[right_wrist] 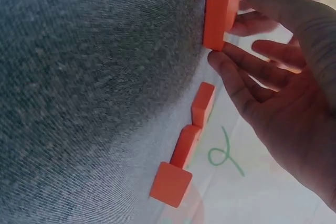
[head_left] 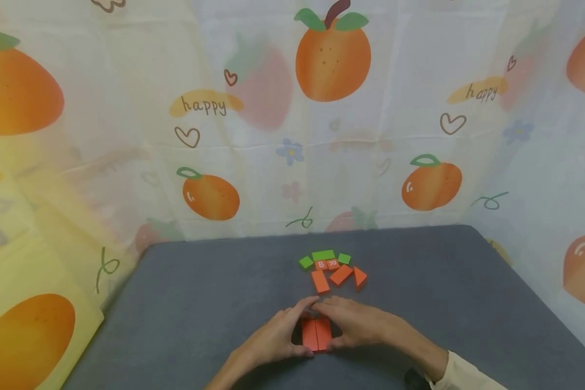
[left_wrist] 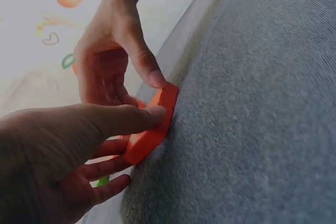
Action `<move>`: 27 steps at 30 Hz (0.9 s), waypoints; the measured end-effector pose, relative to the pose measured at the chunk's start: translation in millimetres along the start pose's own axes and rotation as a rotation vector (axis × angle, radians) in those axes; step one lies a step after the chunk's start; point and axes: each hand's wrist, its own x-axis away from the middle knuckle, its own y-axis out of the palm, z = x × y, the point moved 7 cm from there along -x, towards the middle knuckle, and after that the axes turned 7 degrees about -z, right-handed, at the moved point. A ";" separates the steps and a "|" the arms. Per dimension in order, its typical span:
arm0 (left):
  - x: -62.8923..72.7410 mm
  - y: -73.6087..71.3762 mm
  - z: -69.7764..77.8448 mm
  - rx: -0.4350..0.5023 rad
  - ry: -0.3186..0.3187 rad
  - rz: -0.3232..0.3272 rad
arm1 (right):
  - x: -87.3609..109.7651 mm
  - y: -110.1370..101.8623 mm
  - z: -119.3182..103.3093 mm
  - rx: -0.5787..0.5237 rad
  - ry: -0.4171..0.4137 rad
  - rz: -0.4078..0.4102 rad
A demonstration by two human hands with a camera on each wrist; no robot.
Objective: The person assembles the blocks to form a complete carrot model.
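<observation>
Two orange rectangular blocks (head_left: 317,335) lie side by side, long edges meeting, lower centre of head view. Left hand (head_left: 277,334) and right hand (head_left: 359,322) clamp pair, thumbs at near end, fingers at far. Likely best: even, light pressure, ends flush, undersides flat on tabletop (head_left: 185,314). No container in view.

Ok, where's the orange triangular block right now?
Head view: the orange triangular block lies on the table beyond the right hand, just right of an orange rectangular block and nearer the camera than the rightmost green block.
</observation>
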 end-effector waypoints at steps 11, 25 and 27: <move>17.9 -6.1 -0.2 -0.065 0.004 -0.036 | 5.4 -35.2 15.3 0.068 0.020 0.089; 29.7 17.1 13.0 -0.427 0.389 -0.161 | -24.5 -37.4 31.5 0.403 -0.032 0.155; 28.0 15.9 13.6 -0.431 0.388 -0.158 | -23.3 -35.2 33.8 0.377 0.000 0.130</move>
